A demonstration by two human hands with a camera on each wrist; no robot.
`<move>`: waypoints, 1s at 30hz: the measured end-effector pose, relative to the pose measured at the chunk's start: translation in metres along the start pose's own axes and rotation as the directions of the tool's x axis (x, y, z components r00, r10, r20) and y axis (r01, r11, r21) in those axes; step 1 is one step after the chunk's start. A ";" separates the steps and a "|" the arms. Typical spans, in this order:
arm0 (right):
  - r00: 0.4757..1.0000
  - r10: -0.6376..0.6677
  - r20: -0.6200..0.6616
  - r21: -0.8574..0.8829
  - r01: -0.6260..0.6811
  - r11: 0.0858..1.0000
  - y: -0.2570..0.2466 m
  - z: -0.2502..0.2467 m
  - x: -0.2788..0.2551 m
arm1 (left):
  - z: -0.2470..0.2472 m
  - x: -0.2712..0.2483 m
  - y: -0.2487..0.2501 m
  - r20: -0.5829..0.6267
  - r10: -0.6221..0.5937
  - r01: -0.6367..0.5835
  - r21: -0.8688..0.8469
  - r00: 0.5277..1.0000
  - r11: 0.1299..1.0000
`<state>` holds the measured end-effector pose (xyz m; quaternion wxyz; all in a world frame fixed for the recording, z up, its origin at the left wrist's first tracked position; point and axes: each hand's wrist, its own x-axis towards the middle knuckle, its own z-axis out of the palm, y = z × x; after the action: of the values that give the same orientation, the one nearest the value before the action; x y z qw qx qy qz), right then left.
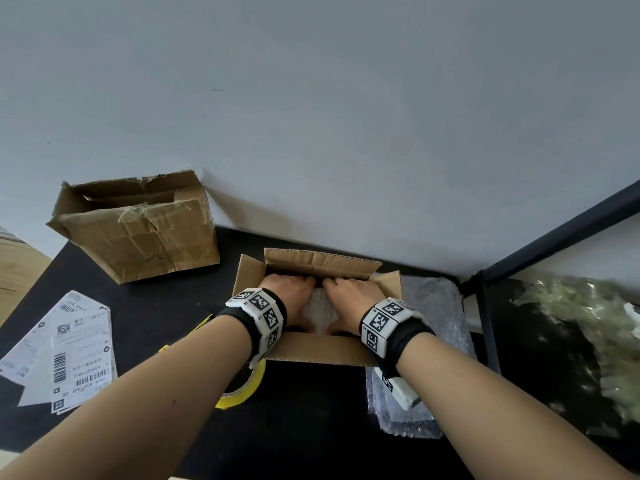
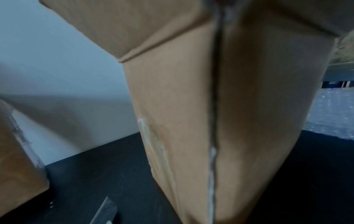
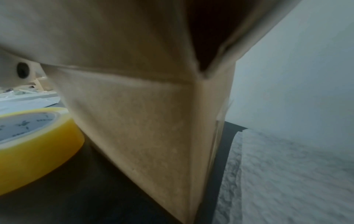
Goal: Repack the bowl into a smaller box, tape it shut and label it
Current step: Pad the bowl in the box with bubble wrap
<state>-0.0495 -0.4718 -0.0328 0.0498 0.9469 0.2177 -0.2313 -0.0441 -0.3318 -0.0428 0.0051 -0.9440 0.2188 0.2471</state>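
Observation:
A small open cardboard box stands mid-table with its flaps up. Inside lies a bundle in bubble wrap; the bowl itself is hidden by the wrap. My left hand and right hand are both down in the box, cupped round the bundle from either side, thumbs near me. Their fingertips curve out of sight past the bundle's far side. The wrist views show no fingers, only the box's outer walls close up.
A larger worn box stands open at back left. Printed labels lie at the left. A yellow tape roll sits under my left forearm. Bubble-wrap sheets lie right of the box, beside a black frame post and crumpled plastic.

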 end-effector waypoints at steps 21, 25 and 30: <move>0.869 0.401 -0.288 0.364 -0.288 0.886 0.066 -0.050 -0.078 | -0.072 -0.037 0.019 -0.253 0.156 -0.148 0.053 0.955 0.988; 0.862 0.496 -0.103 0.419 -0.414 0.808 0.079 -0.035 -0.096 | -0.070 -0.030 0.047 -0.269 0.232 -0.225 0.057 0.935 0.973; 0.884 0.439 0.163 0.726 -0.409 0.553 0.062 -0.010 -0.095 | -0.059 -0.027 0.063 -0.234 0.202 -0.186 0.089 0.951 0.978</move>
<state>-0.0945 -0.5629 0.0193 -0.2899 0.9111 -0.1291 -0.2630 -0.0643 -0.3848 0.0280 -0.0151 -0.9402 0.3176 0.1223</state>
